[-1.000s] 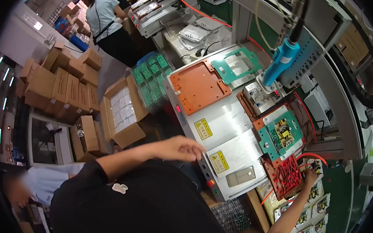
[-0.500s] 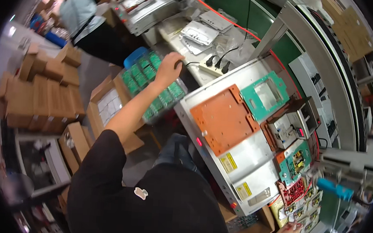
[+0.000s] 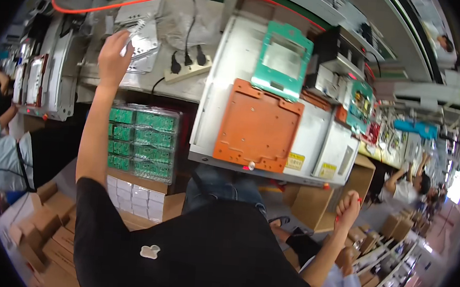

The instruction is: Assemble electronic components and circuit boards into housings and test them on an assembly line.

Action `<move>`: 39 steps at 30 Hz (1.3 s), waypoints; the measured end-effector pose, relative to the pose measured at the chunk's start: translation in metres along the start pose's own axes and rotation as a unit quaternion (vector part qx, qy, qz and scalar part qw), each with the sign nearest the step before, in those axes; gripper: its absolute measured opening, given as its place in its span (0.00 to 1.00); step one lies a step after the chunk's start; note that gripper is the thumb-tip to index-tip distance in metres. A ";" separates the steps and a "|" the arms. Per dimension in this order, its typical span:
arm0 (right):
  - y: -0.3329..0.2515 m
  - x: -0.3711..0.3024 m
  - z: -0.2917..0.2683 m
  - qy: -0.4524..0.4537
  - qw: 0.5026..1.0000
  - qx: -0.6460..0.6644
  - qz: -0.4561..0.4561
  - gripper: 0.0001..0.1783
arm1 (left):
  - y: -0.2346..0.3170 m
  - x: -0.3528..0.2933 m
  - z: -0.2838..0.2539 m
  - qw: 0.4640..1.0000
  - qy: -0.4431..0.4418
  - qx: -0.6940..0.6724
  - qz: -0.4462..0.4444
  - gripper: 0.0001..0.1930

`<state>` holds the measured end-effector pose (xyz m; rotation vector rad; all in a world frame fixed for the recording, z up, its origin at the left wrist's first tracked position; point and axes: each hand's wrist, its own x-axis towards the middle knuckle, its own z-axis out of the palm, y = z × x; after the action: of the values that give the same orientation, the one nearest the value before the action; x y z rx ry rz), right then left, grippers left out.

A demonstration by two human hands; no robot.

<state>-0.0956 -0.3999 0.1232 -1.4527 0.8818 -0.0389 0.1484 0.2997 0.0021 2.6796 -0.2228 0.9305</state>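
Note:
My left hand reaches over the far left bench, its thumb and fingers apart at the edge of a stack of white perforated panels. Whether it touches the top one is hard to tell. My right hand is raised in front of the metal machine's right end, its fingers curled closed. Small red bits show at its fingers; what it holds is too small to make out. Below my left forearm, green circuit boards fill a clear plastic tray. An orange fixture plate and a green frame plate lie on the machine.
A power strip with black plugs lies between the panels and the machine. Under the tray is a carton of white packets. An open cardboard box stands by my right arm. Co-workers sit or stand at left and right.
The view has swung round. My left hand has gone from above the green circuit boards to the white panels. My right hand has left the small boards beyond the machine and is now raised, closed.

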 end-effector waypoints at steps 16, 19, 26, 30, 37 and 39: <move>0.036 -0.030 0.236 -0.214 0.853 -0.305 -0.366 0.12 | 0.206 -0.044 0.022 0.798 -0.433 -0.327 0.261 0.16; 0.042 -0.024 0.226 -0.139 0.880 -0.281 -0.358 0.12 | 0.191 -0.045 0.017 0.871 -0.357 -0.270 0.203 0.19; 0.087 0.021 0.078 0.148 0.984 0.047 -0.084 0.22 | 0.114 -0.043 -0.018 0.903 -0.389 -0.130 0.131 0.23; 0.191 0.076 -0.048 0.255 0.946 -0.097 -0.175 0.20 | 0.096 -0.018 -0.025 0.867 -0.460 -0.172 0.082 0.22; 0.257 0.146 0.001 0.219 0.848 -0.479 -0.050 0.14 | 0.051 -0.013 -0.058 0.867 -0.454 -0.204 0.005 0.18; 0.272 0.168 0.010 0.198 0.834 -0.515 -0.034 0.13 | 0.041 -0.017 -0.078 0.876 -0.447 -0.184 0.010 0.17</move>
<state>-0.1031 -0.4313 -0.1947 -2.5530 1.2771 0.1054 0.0797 0.2871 0.0591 2.5215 -0.5475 -0.3942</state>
